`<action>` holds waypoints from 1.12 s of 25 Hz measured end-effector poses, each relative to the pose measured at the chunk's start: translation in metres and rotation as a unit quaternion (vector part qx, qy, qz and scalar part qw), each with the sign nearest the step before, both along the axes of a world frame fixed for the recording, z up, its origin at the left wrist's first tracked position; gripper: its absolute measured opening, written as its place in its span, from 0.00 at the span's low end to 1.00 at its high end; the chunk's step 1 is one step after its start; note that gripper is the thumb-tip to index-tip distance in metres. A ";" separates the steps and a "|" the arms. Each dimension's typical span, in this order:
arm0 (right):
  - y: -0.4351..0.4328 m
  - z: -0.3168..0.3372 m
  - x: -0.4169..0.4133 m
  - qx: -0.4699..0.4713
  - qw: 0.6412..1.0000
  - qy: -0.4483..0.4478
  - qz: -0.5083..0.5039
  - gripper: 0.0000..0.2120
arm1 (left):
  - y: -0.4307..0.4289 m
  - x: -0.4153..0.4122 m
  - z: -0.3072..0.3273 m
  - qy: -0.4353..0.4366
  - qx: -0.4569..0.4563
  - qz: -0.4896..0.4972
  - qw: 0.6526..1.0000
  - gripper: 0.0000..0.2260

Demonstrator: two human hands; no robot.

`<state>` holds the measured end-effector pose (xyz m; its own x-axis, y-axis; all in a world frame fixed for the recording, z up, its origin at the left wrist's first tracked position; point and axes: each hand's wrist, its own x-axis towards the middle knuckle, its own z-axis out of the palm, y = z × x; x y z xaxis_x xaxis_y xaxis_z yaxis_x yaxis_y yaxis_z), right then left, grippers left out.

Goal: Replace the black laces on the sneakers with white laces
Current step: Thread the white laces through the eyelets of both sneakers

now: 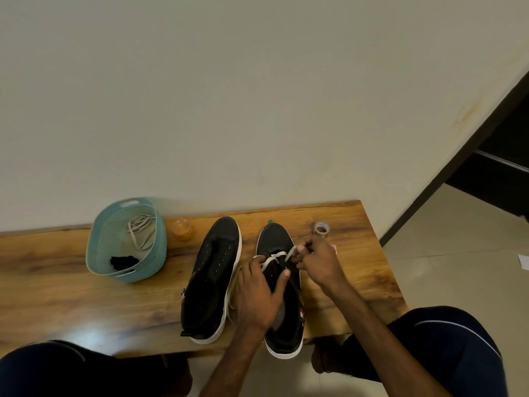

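Note:
Two black sneakers with white soles lie on the wooden table (86, 296), toes pointing away from me. The left sneaker (213, 279) has bare eyelets and no lace. The right sneaker (276, 242) carries a white lace (273, 257) crossed over its front eyelets. My left hand (257, 293) rests over the right sneaker's tongue, fingers curled round the shoe's upper and the lace. My right hand (316, 263) pinches the other end of the white lace at the shoe's right side. A loose lace tail trails down between the two shoes.
A teal plastic basket (160, 253) at the left holds a second white lace (140, 227) and a bundle of black laces (124, 262). Behind the shoes stand an orange jar (182, 230) and a tape roll (321, 229). The wall is close behind; my knees flank the table's near edge.

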<state>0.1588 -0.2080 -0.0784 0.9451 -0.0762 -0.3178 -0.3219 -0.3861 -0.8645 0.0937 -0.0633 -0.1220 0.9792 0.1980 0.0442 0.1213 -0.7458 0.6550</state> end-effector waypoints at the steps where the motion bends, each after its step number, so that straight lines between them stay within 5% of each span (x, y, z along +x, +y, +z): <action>1: -0.006 0.014 0.001 0.068 0.997 -0.023 -0.034 0.05 | 0.000 -0.005 -0.003 -0.008 0.015 0.023 1.000 0.33; 2: -0.015 0.028 0.001 0.172 0.981 -0.042 -0.074 0.06 | 0.000 -0.007 -0.005 -0.011 0.015 0.048 0.999 0.34; 4: -0.038 0.059 -0.001 0.425 0.896 -0.052 -0.114 0.08 | -0.001 -0.010 -0.006 -0.003 0.015 0.079 0.997 0.35; 5: -0.047 0.068 -0.002 0.477 0.870 -0.048 -0.113 0.09 | -0.002 -0.010 -0.006 0.001 0.031 0.081 0.996 0.35; 6: -0.053 0.069 -0.001 0.448 0.888 -0.038 -0.095 0.08 | -0.003 -0.010 -0.006 0.003 0.050 0.081 0.995 0.35; 8: -0.050 0.052 0.001 0.155 0.987 -0.040 0.005 0.04 | -0.005 -0.010 -0.004 0.007 0.071 0.090 0.993 0.36; 10: -0.031 0.019 -0.002 -0.151 0.977 -0.050 0.143 0.06 | -0.007 -0.011 -0.004 0.018 0.085 0.104 0.991 0.38; 12: -0.008 -0.007 -0.006 -0.275 0.934 -0.024 0.227 0.10 | -0.008 -0.012 -0.005 0.029 0.108 0.114 0.987 0.39; 15: 0.001 0.001 -0.006 -0.291 0.928 -0.029 0.231 0.08 | -0.007 -0.011 -0.005 0.026 0.129 0.121 0.984 0.40; 18: -0.030 0.055 -0.008 -0.012 0.981 -0.003 0.194 0.10 | -0.007 -0.011 -0.007 0.025 0.131 0.125 0.983 0.38; 20: -0.061 0.087 -0.016 0.103 0.971 0.037 0.214 0.10 | -0.008 -0.010 -0.006 0.029 0.134 0.128 0.982 0.38; 22: -0.088 0.083 -0.010 -0.056 0.948 0.104 0.295 0.09 | -0.009 -0.010 -0.007 0.026 0.138 0.129 0.982 0.38; 24: -0.089 0.052 -0.003 -0.325 0.872 0.145 0.336 0.11 | -0.008 -0.011 -0.008 0.028 0.139 0.131 0.981 0.38; 25: -0.078 0.035 0.001 -0.370 0.867 0.124 0.311 0.14 | -0.008 -0.011 -0.007 0.031 0.142 0.129 0.981 0.38; 28: -0.030 0.018 0.005 -0.302 0.927 0.002 0.225 0.17 | -0.009 -0.012 -0.004 0.033 0.141 0.117 0.982 0.35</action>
